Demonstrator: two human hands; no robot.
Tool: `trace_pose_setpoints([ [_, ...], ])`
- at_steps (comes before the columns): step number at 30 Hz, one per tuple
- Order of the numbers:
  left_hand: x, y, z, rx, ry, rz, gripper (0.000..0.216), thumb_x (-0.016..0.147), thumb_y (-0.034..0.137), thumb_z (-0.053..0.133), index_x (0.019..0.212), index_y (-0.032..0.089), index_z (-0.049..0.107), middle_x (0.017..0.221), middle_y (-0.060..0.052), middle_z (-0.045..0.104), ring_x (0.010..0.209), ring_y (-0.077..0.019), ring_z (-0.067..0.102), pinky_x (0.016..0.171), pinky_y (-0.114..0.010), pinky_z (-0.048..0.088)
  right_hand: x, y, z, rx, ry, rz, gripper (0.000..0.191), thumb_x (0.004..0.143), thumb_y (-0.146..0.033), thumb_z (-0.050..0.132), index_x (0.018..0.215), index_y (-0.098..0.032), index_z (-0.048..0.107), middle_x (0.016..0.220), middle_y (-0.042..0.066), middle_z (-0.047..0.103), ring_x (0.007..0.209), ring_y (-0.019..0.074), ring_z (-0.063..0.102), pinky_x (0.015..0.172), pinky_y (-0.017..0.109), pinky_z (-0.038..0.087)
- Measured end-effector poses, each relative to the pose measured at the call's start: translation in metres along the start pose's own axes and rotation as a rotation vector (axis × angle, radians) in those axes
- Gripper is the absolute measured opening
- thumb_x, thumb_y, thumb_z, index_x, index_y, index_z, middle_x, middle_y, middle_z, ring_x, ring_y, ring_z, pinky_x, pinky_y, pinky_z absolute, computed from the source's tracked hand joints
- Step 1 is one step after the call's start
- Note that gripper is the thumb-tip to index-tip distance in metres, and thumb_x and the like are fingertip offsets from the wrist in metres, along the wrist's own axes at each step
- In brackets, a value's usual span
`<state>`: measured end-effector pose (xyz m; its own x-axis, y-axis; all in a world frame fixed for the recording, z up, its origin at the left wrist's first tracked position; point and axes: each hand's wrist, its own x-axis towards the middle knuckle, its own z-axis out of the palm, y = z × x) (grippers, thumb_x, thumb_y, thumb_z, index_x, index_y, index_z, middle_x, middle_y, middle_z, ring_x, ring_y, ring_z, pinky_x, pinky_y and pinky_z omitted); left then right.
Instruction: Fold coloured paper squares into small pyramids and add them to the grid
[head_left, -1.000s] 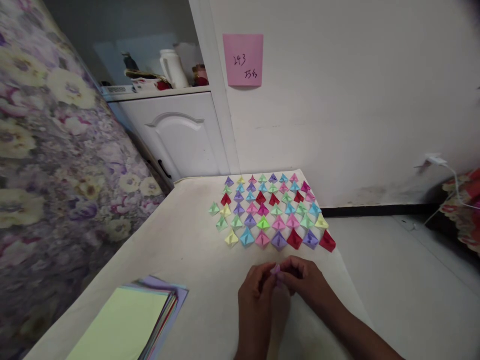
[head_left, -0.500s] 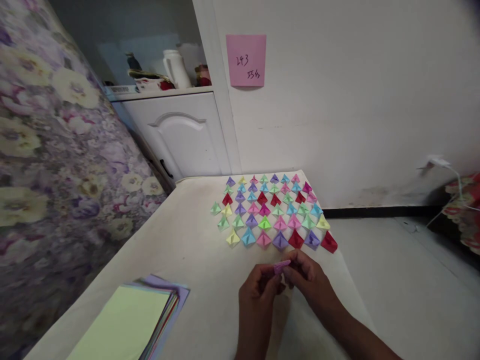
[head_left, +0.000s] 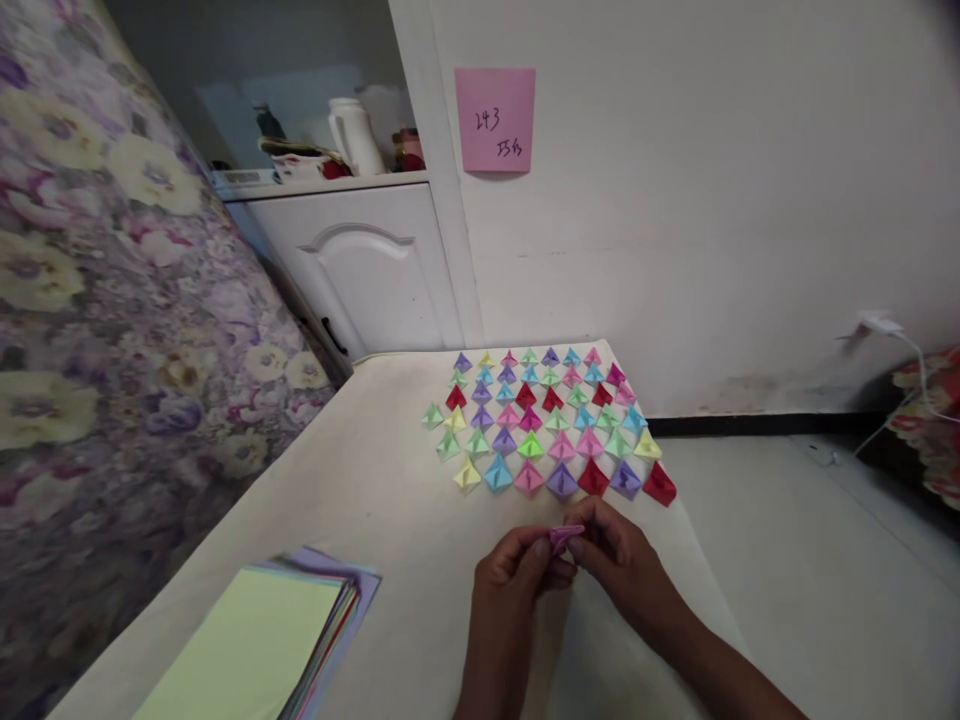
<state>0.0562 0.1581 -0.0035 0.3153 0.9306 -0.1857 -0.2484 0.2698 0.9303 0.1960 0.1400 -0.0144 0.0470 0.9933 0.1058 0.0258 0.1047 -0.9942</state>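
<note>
Between my two hands is a small pink folded paper (head_left: 564,535), held above the near part of the table. My left hand (head_left: 516,572) pinches its left end between thumb and fingers. The fingers of my right hand (head_left: 611,548) close on its right end. Just beyond my hands, several rows of small folded paper pieces (head_left: 529,445) in purple, yellow, blue, green, pink and red stand on the cloth. A stack of coloured paper sheets (head_left: 247,635), pale yellow-green on top, lies to the left of my hands.
A cream cloth covers the table (head_left: 390,530). Its far edge meets a white wall with a pink note (head_left: 496,120). A floral curtain (head_left: 150,330) hangs at left beside a white cabinet (head_left: 367,265). At right, a white plug (head_left: 881,325) with a cord sits in the wall.
My left thumb has moved up onto the pink paper, and the left hand has turned slightly. Both hands still hold the paper in nearly the same place.
</note>
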Motion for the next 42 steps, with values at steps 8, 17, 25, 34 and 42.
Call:
trace_pose_setpoints([
  [8, 0.003, -0.002, -0.007, -0.055, -0.018, -0.044, 0.018, 0.076, 0.025, 0.063, 0.088, 0.011, 0.065, 0.075, -0.007, 0.068, 0.069, -0.0136, 0.062, 0.069, -0.026, 0.048, -0.001, -0.003, 0.000, -0.102, -0.006, -0.037, 0.007, 0.082, -0.024, 0.054, 0.078, -0.019, 0.052, 0.073, -0.002, 0.052, 0.068, 0.0132, 0.048, 0.062, 0.024, 0.038],
  [17, -0.005, 0.011, 0.006, 0.159, 0.093, 0.140, 0.017, 0.072, 0.022, 0.066, 0.086, 0.017, 0.058, 0.075, -0.001, 0.066, 0.072, -0.0144, 0.062, 0.069, -0.025, 0.049, 0.001, 0.000, 0.003, 0.130, -0.005, 0.016, 0.010, 0.081, -0.027, 0.057, 0.079, -0.018, 0.054, 0.073, 0.000, 0.055, 0.070, 0.0141, 0.051, 0.063, 0.025, 0.039],
  [25, -0.009, 0.013, 0.005, 0.305, 0.161, 0.259, 0.008, 0.074, 0.023, 0.064, 0.080, 0.018, 0.061, 0.085, -0.002, 0.064, 0.080, -0.0156, 0.061, 0.072, -0.024, 0.049, -0.002, -0.004, 0.005, 0.221, -0.009, 0.083, 0.014, 0.079, -0.030, 0.060, 0.078, -0.016, 0.055, 0.067, -0.002, 0.050, 0.061, 0.0099, 0.043, 0.057, 0.022, 0.035],
  [34, -0.007, 0.013, 0.003, 0.459, 0.082, 0.400, 0.009, 0.077, 0.017, 0.058, 0.078, 0.019, 0.066, 0.090, -0.006, 0.063, 0.087, -0.0196, 0.060, 0.075, -0.028, 0.049, 0.000, 0.000, 0.003, 0.121, 0.025, 0.037, 0.018, 0.079, -0.035, 0.059, 0.077, -0.017, 0.054, 0.066, -0.003, 0.047, 0.061, 0.0111, 0.042, 0.056, 0.023, 0.035],
  [42, -0.007, 0.015, 0.003, 0.454, 0.088, 0.368, 0.008, 0.075, 0.016, 0.060, 0.080, 0.020, 0.065, 0.088, -0.005, 0.064, 0.083, -0.0196, 0.062, 0.074, -0.029, 0.050, -0.001, -0.002, 0.002, 0.063, 0.019, 0.038, 0.019, 0.079, -0.036, 0.058, 0.078, -0.018, 0.056, 0.068, -0.002, 0.049, 0.061, 0.0121, 0.043, 0.056, 0.023, 0.036],
])
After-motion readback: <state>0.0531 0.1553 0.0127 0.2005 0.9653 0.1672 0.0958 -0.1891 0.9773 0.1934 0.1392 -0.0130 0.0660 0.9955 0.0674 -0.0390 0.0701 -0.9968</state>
